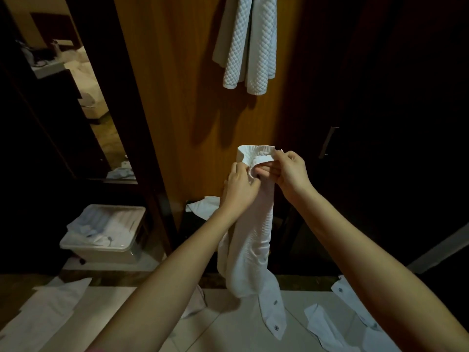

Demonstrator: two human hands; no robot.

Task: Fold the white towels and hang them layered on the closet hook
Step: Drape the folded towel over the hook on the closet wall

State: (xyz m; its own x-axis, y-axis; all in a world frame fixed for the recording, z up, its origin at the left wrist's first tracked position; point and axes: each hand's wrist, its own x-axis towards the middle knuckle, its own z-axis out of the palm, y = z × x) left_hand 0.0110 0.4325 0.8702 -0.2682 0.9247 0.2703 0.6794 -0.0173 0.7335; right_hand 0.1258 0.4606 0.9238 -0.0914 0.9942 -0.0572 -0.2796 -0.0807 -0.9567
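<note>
Left hand, right hand: grip around white towel; linens inside bin

Two hands, one held towel, one bin — hung towels unclear

One white towel dangles bunched lengthwise; another quilted towel hangs on the closet.

White cloth against brown wood.
The hung towel is white with a quilted diamond pattern; the held towel is white with a fine woven texture. The door is warm orange-brown with vertical grain. The cloth on the floor is white with small dark spots. The bin is pale, almost white; the floor is light beige; the handle is grey.
</note>
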